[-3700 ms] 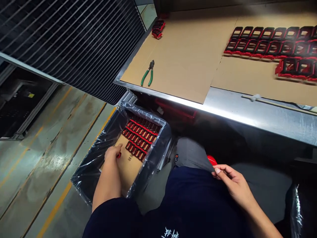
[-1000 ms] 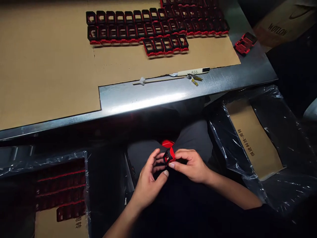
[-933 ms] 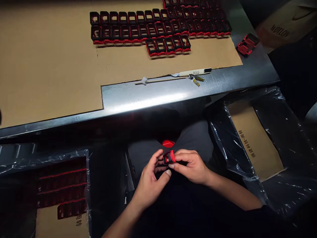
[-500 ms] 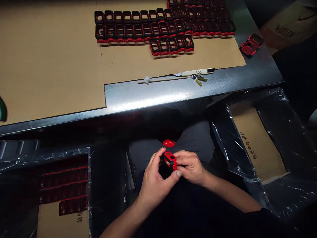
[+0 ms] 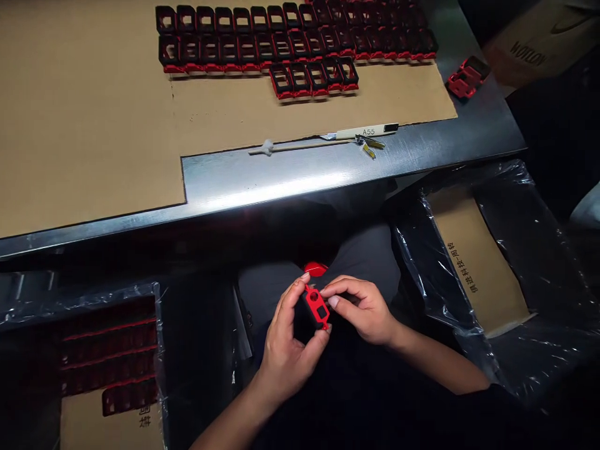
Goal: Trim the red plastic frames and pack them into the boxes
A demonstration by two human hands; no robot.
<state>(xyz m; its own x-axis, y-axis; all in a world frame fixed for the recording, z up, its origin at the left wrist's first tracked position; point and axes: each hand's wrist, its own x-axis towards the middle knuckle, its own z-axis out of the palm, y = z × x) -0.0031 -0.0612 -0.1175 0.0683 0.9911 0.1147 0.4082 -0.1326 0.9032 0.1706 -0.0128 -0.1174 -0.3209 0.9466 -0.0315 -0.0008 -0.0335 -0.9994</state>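
Note:
My left hand (image 5: pixel 287 350) is shut on a red-and-black plastic frame part (image 5: pixel 317 307), which stands lengthwise between its fingers and thumb. The part has a rectangular window and a narrow red tab at its upper end. My right hand (image 5: pixel 359 309) is beside it, with curled fingertips almost at the part and nothing held. Just above the hands, a round red object (image 5: pixel 315 269) rests between my grey-trousered knees (image 5: pixel 360 262). Rows of matching frame parts (image 5: pixel 300 47) lie on a cardboard sheet (image 5: pixel 84 131) on the steel table (image 5: pixel 281 178).
A plastic-lined box (image 5: pixel 107 356) at lower left holds rows of red parts on cardboard. Another lined box (image 5: pixel 473 269) at right holds a printed cardboard sheet. A utility knife (image 5: pixel 368 131), small metal clip (image 5: pixel 370 147), wooden stick (image 5: pixel 300 147) and stacked parts (image 5: pixel 467 77) lie on the table.
The part has turned to stand lengthwise in my left hand, showing its tab. My right hand has let go and moved slightly away. The view has shifted a little.

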